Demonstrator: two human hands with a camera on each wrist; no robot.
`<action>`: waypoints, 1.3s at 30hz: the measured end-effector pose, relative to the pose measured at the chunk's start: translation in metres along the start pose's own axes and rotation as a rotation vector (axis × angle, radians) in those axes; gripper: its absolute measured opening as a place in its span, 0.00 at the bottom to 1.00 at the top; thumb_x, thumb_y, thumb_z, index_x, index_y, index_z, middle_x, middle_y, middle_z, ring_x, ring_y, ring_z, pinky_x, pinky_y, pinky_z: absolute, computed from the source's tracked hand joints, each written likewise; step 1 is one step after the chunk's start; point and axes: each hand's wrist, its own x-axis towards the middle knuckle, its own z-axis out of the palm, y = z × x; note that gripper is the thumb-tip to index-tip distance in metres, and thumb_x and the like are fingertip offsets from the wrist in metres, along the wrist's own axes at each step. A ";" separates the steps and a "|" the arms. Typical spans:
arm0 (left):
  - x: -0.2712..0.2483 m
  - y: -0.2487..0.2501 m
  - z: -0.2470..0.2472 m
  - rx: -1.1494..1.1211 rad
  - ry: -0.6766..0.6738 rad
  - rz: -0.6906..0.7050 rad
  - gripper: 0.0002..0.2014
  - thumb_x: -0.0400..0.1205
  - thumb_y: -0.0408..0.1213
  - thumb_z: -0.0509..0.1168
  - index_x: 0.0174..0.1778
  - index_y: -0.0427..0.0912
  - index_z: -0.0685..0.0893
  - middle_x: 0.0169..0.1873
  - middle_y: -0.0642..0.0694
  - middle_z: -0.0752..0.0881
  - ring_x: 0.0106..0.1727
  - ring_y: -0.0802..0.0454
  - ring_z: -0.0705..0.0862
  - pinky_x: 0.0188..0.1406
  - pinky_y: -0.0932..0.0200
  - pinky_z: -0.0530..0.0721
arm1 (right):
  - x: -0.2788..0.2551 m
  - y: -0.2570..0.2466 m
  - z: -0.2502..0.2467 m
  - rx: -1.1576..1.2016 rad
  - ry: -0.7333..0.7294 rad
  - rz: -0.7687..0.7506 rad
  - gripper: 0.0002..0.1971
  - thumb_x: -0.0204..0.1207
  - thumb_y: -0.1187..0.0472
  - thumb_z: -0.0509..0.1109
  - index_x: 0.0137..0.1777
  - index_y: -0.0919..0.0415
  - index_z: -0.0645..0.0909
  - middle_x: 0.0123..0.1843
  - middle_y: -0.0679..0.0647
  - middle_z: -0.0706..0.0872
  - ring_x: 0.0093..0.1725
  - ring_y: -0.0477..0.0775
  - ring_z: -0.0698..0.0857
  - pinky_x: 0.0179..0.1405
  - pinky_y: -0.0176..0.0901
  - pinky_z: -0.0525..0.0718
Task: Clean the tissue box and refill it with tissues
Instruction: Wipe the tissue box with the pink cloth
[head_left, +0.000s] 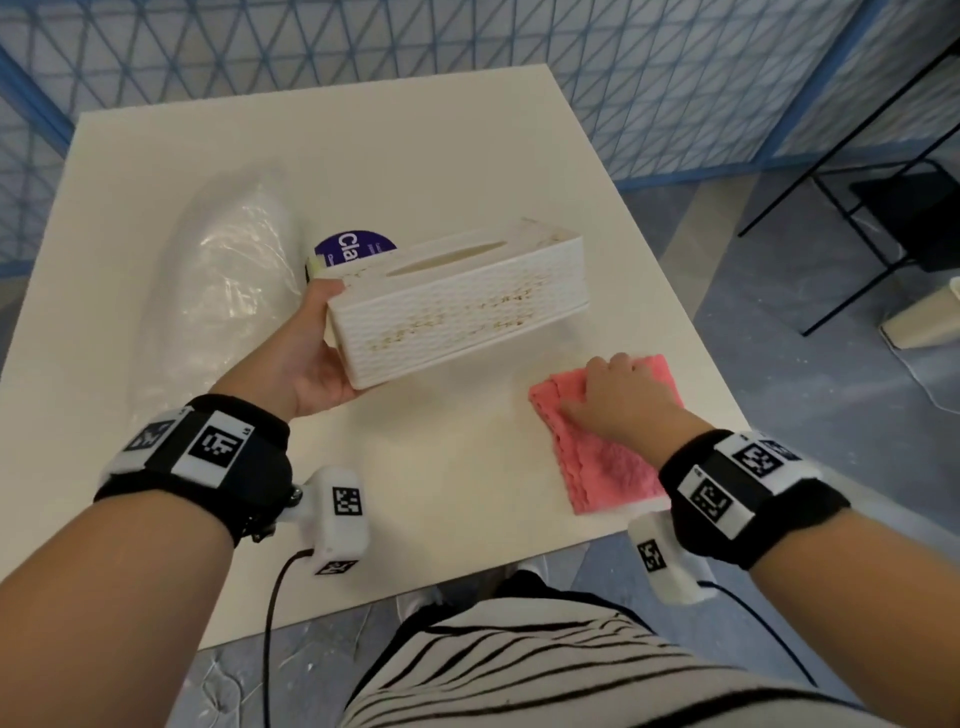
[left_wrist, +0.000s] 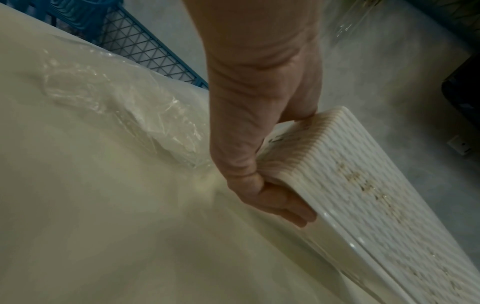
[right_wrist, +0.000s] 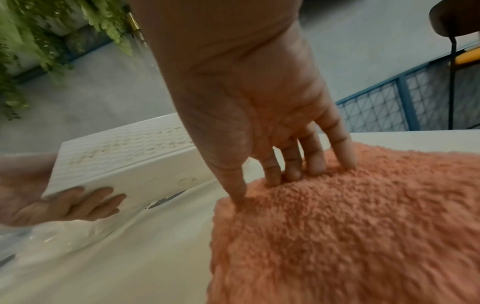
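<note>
A white woven-pattern tissue box (head_left: 457, 312) with brownish stains along its side is lifted and tilted above the table (head_left: 441, 156). My left hand (head_left: 327, 338) grips its left end, thumb on top and fingers underneath; the left wrist view shows the same hold on the box (left_wrist: 363, 185) by that hand (left_wrist: 259, 164). A pink fluffy cloth (head_left: 608, 467) lies flat near the front right edge. My right hand (head_left: 618, 389) sits on its far end. In the right wrist view, thumb and fingertips (right_wrist: 293, 172) dig into the cloth (right_wrist: 363, 226) and pinch a small ridge of it.
A crumpled clear plastic bag (head_left: 228, 270) lies on the table's left half. A round purple label (head_left: 353, 249) shows just behind the box. To the right, off the table, stand a black chair (head_left: 909, 218) and a pale object (head_left: 924, 322) on the floor.
</note>
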 end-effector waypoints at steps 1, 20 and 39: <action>-0.001 -0.002 -0.001 0.006 -0.002 0.000 0.24 0.76 0.55 0.64 0.65 0.48 0.79 0.46 0.43 0.87 0.34 0.46 0.91 0.31 0.55 0.88 | -0.004 -0.001 0.003 0.001 -0.013 0.020 0.41 0.76 0.32 0.55 0.77 0.65 0.61 0.75 0.65 0.66 0.75 0.69 0.64 0.71 0.63 0.66; -0.012 -0.016 -0.002 -0.098 -0.026 -0.054 0.27 0.77 0.59 0.63 0.64 0.43 0.79 0.47 0.40 0.87 0.35 0.45 0.91 0.34 0.52 0.90 | -0.013 0.028 0.022 1.255 0.425 0.022 0.16 0.84 0.63 0.55 0.60 0.47 0.81 0.29 0.50 0.87 0.30 0.54 0.86 0.29 0.45 0.82; -0.012 -0.002 0.002 -0.119 -0.092 -0.044 0.30 0.79 0.56 0.59 0.71 0.39 0.75 0.55 0.35 0.85 0.40 0.39 0.90 0.32 0.50 0.89 | 0.023 -0.061 -0.051 0.404 0.716 -0.402 0.30 0.77 0.41 0.45 0.81 0.33 0.53 0.86 0.58 0.44 0.83 0.70 0.40 0.76 0.80 0.44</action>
